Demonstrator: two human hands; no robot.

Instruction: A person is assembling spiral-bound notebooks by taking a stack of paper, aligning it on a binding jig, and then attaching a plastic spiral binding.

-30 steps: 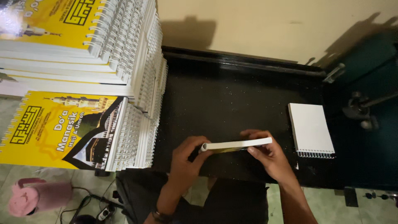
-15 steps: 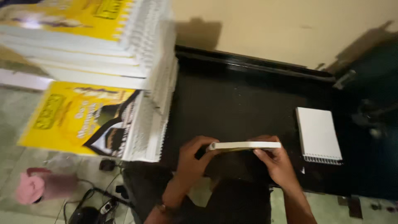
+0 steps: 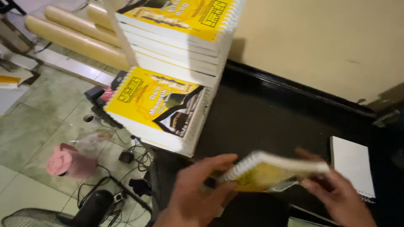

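Both hands hold one yellow-covered, spiral-bound booklet (image 3: pixel 269 172) over the black table's (image 3: pixel 269 113) near edge: left hand (image 3: pixel 198 193) at its wire spine, right hand (image 3: pixel 336 195) gripping the opposite end. Stacks of matching yellow booklets (image 3: pixel 168 84) crowd the table's left edge.

Stacks of yellow-covered spiral-bound booklets (image 3: pixel 155 105) are sitting at the left end of the black desk (image 3: pixel 269 122); a taller stack (image 3: pixel 181 29) is rising behind the lower one. A white spiral notepad (image 3: pixel 351 164) is lying flat toward the desk's right side. Cream wall (image 3: pixel 320 42) is running behind the desk. On the green tiled floor (image 3: pixel 38 126): a pink container (image 3: pixel 67 162), tangled black cables (image 3: pixel 134 162), pale rolled tubes (image 3: pixel 75 38) lying side by side.
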